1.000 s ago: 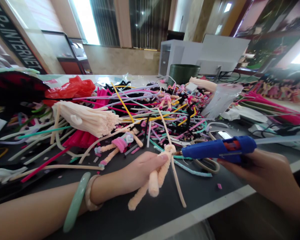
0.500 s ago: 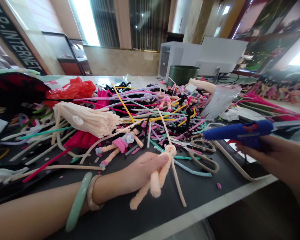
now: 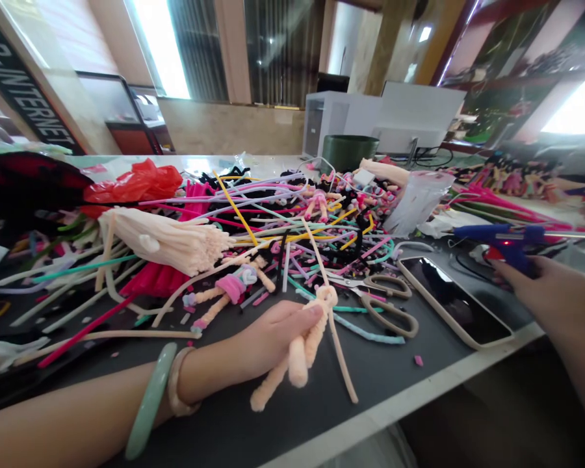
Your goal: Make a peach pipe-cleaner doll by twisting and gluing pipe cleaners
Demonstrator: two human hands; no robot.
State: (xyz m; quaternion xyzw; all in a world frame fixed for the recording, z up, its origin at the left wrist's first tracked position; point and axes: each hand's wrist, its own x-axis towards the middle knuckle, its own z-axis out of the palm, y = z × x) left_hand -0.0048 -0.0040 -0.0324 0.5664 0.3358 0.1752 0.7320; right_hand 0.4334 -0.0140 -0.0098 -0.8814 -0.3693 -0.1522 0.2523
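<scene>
The hands were well apart. The left hand [image 3: 277, 338] pinched a peach figure [image 3: 316, 335] over the table [image 3: 385, 387], near its front edge; the right hand [image 3: 558, 286] gripped a blue glue gun [image 3: 504, 235] beyond the phone [image 3: 458, 302]. Scissors [image 3: 362, 285] lay between figure and phone.

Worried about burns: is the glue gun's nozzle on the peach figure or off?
Off: the right hand holds the glue gun well clear of the figure.

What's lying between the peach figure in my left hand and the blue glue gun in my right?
In the head view, the scissors lie nearer the figure and the phone nearer the glue gun.
</scene>
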